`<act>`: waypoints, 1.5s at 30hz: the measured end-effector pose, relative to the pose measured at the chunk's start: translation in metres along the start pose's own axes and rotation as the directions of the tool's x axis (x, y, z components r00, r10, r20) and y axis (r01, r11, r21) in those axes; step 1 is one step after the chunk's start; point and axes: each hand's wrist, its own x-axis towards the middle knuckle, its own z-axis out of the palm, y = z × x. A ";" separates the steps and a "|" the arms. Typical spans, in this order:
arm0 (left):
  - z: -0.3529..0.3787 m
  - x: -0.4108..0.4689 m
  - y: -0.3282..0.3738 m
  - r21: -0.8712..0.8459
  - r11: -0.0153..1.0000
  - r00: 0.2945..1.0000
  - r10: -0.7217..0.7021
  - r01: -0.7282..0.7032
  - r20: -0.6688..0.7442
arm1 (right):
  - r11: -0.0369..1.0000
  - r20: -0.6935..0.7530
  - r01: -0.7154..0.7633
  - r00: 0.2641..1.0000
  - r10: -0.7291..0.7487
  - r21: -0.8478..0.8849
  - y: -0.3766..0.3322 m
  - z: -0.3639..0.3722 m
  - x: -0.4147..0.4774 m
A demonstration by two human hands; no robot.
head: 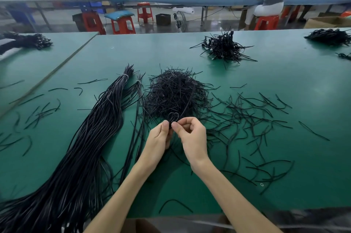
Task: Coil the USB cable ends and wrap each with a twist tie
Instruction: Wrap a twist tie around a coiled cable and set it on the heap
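Observation:
My left hand and my right hand meet over the green table, both pinching a small looped black cable end that sticks up between the thumbs. A long bundle of black USB cables lies to the left, tied near its far tip with a pale band. A heap of black twist ties sits just beyond my hands, and loose ties are scattered to the right. Whether a tie is around the loop is hidden by my fingers.
A pile of tied cable ends lies farther back, another dark pile at the far right, and a bundle on the left table. Stray ties lie at the left. Red stools and seated people are beyond the table.

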 end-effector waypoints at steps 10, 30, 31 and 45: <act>0.000 -0.001 0.002 0.010 1.000 1.000 -0.010 0.010 -0.001 | 0.999 0.065 -0.030 0.997 0.032 -0.028 0.000 -0.008 -0.002; -0.001 -0.004 0.004 -0.060 0.998 1.000 -0.013 0.014 0.028 | 0.987 -0.008 -0.118 0.993 0.119 0.107 -0.002 0.001 -0.014; -0.001 -0.004 0.004 -0.047 0.999 0.999 -0.015 0.017 0.030 | 0.989 -0.011 -0.118 0.993 0.119 0.094 -0.002 0.001 -0.014; -0.002 -0.009 0.014 -0.121 0.990 0.993 -0.055 0.068 0.104 | 0.977 0.544 0.092 0.839 0.029 -0.194 -0.032 -0.034 0.015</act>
